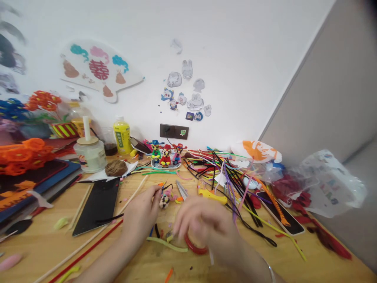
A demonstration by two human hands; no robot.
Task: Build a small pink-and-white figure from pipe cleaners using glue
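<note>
My left hand is closed, its thumb and fingers pinching a small pipe-cleaner figure with pink, black and pale parts. My right hand is blurred by motion and hovers to the right of the figure, fingers curved. Partly under it lies a pair of scissors, with a metal blade showing beyond the fingers and a red handle below them. Whether the right fingers hold anything is unclear. A pale green pipe cleaner rests between the hands. Just behind the right hand is a yellow-handled tool.
Three finished figures stand on a small tray at the back. Many loose pipe cleaners spread across the right, near a phone. A black flat panel, a lidded jar and a yellow bottle are left.
</note>
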